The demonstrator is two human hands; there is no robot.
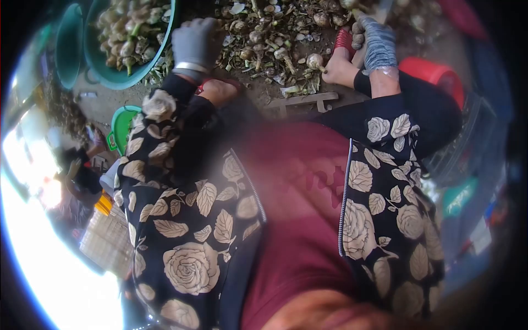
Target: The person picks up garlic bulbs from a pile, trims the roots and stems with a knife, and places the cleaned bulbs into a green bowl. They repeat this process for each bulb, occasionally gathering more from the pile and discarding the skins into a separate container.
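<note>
left hand [194, 45]: extended, knuckles foremost | right hand [378, 43]: extended, fingers curled | both grips: cannot tell

And the top edge is slicing off the teal basin [122, 83] and bulb heap [275, 41], the left hand [193, 47] is looking blurred, and a grey strip [385, 9] by the right hand [379, 45] is defying identification!

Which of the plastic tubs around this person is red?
The red tub on the person's right, near the right hand; its colour sets it apart from the teal basin holding bulbs and the small green tub, both on the left.
</note>
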